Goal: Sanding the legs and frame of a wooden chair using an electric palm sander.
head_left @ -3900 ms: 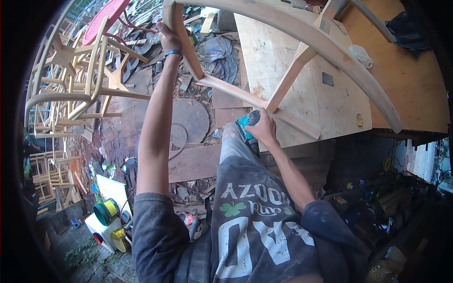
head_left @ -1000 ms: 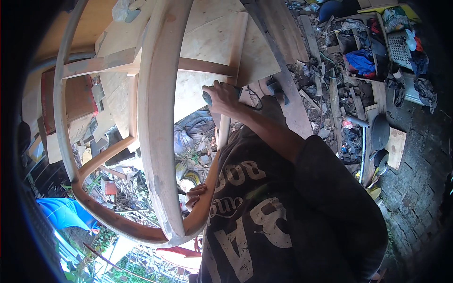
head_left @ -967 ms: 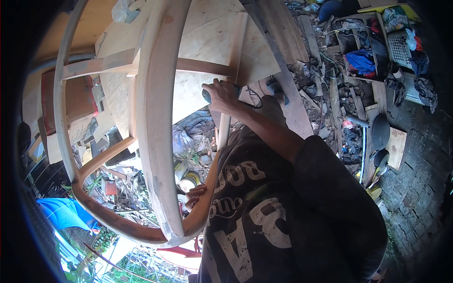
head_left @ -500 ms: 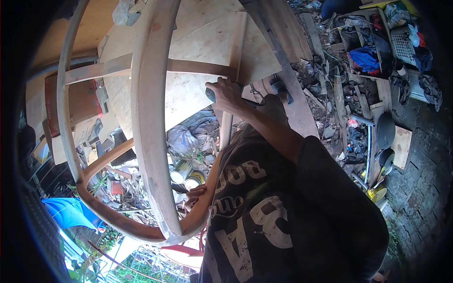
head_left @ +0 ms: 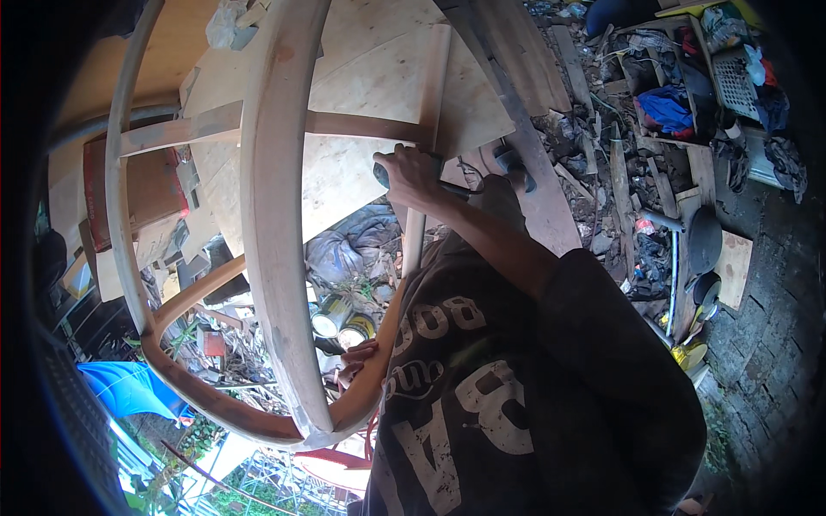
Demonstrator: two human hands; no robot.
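While gripped at its rim, wooden chair frame (head_left: 284, 215) between left fingers (head_left: 357, 354) and tool-clutching right fingers (head_left: 404, 168).

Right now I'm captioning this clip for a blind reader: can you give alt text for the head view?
Seen from above, a person in a dark printed T-shirt holds a curved bare-wood chair frame: the right hand presses a small dark tool against an upright rail, and the left hand grips the lower curve. Behind lie a plywood sheet, paint cans and scattered workshop scraps.
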